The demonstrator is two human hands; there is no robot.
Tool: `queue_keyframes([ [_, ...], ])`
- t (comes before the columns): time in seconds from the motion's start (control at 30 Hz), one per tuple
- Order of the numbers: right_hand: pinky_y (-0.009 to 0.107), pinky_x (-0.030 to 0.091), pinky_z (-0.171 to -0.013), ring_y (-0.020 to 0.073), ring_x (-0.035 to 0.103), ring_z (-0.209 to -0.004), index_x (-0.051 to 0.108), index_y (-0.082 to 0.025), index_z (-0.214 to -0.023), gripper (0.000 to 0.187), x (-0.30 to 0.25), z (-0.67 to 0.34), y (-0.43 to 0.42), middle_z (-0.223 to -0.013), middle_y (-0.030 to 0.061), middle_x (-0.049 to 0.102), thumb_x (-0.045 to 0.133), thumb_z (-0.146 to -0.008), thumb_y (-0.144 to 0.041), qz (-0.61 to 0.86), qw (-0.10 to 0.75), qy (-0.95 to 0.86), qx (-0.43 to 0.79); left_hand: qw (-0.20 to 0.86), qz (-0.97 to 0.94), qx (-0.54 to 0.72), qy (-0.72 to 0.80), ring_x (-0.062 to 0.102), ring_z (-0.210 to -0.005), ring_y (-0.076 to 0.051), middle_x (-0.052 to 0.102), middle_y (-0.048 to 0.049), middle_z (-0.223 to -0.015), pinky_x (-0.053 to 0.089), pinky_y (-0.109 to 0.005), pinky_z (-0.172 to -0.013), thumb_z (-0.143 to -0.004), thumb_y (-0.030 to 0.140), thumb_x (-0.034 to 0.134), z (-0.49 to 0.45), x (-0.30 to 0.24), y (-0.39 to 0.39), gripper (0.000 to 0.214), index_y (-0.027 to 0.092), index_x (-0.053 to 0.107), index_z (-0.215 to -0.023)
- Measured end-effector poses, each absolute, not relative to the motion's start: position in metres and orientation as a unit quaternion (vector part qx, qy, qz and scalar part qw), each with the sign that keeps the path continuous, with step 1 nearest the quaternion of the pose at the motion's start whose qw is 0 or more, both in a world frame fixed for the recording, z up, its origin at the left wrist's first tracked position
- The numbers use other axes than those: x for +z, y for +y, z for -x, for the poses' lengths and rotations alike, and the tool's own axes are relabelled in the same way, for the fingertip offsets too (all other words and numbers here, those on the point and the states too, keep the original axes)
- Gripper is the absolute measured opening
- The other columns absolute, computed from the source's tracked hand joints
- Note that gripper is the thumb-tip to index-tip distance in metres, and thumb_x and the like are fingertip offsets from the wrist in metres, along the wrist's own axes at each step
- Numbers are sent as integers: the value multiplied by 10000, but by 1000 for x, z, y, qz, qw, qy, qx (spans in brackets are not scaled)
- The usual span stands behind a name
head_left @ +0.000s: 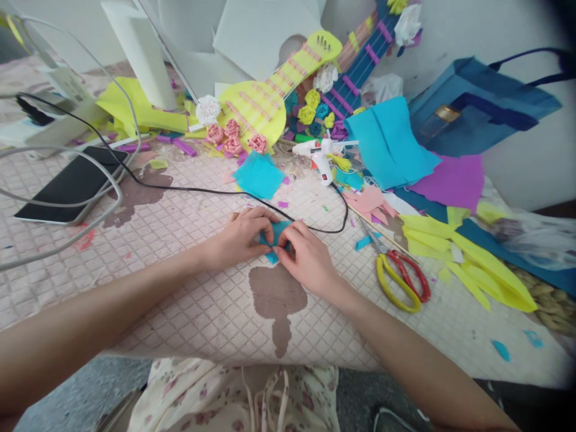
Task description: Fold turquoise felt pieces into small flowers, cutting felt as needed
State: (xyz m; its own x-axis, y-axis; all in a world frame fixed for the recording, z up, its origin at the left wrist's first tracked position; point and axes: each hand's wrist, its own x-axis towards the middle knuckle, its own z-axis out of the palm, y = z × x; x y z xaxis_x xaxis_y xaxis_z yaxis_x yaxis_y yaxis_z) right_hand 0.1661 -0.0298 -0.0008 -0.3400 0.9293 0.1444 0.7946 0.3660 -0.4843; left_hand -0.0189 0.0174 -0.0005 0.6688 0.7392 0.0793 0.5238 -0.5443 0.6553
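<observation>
Between my two hands, low over the quilted cloth, is a small piece of blue paper [279, 228]. My left hand [249, 235] pinches its left side, and the fingers of my right hand [306, 255] close on its right and lower edge. Part of the paper is hidden behind my fingers. Beyond it lies a stack of blue paper squares [260, 174]. A white glue gun [320, 163] rests farther back, its black cord [216, 191] running just behind my hands. Scissors [398, 277] with one yellow and one red handle lie right of my right hand.
Behind stand a yellow paper guitar [256, 108] with pink paper roses [232, 137] and a blue one [355, 90]. A phone [74, 183] and looped white cable lie left. At right are yellow paper strips [486, 264], purple paper [454, 179] and a blue bag [477, 108].
</observation>
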Motion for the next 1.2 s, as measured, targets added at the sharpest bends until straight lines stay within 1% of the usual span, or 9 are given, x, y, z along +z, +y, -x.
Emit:
queue_keyframes([
  [0.2,256,387,-592,125,520,-698,498,-203,-793,80,-1,-165,-31,-892,14,513,572,-820,-190,546,196,-798,162,295,-870,174,354,464,-1174,-274,532,-54,-1225,340,-472,-970,-786,222,608,20,1,17,63,198,579,-836],
  [0.37,253,385,-582,125,518,-698,492,-203,-788,88,-1,-165,-31,-896,15,516,573,-815,-183,548,194,-797,165,275,-870,170,373,473,-1149,-276,534,-64,-1219,357,-461,-937,-746,218,616,17,5,13,124,197,563,-856],
  [0.7,243,367,-573,117,512,-691,498,-195,-786,80,-1,-163,-31,-891,10,513,570,-820,-192,549,191,-798,158,295,-850,159,406,478,-1143,-297,535,-59,-1209,353,-495,-922,-664,215,669,12,8,10,215,192,558,-848],
  [0.83,244,365,-574,115,510,-688,503,-193,-787,70,-1,-163,-31,-894,12,514,563,-822,-188,549,189,-799,157,291,-852,152,409,470,-1140,-303,532,-59,-1210,351,-510,-924,-612,222,711,11,10,9,289,194,556,-854],
  [0.97,246,371,-582,115,511,-690,508,-192,-799,60,-2,-164,-31,-898,12,515,561,-827,-197,548,189,-799,157,292,-862,141,390,446,-1160,-325,508,-65,-1244,344,-538,-943,-553,311,781,17,7,13,420,208,563,-897],
  [1.03,248,374,-589,117,512,-693,508,-193,-796,65,-3,-164,-31,-894,12,513,566,-824,-197,548,189,-799,157,314,-863,149,366,439,-1180,-317,503,-58,-1261,340,-532,-969,-586,370,778,21,4,17,428,220,564,-925],
  [1.1,249,375,-592,120,515,-698,507,-193,-792,69,-3,-164,-31,-888,11,512,569,-824,-198,548,190,-799,157,342,-857,179,340,459,-1176,-284,522,-57,-1239,354,-496,-989,-681,397,722,24,-1,21,358,221,555,-945],
  [1.13,249,376,-593,121,516,-699,507,-194,-792,70,-3,-164,-31,-884,11,511,569,-826,-200,548,190,-799,158,350,-852,202,333,478,-1157,-265,535,-62,-1207,371,-469,-989,-726,382,686,25,-3,22,305,213,550,-939],
  [1.2,250,381,-598,123,516,-698,509,-196,-794,69,-3,-164,-31,-882,10,511,567,-830,-202,548,191,-799,158,338,-839,257,340,502,-1116,-244,536,-77,-1136,407,-425,-971,-748,310,654,26,-7,24,221,191,543,-898],
])
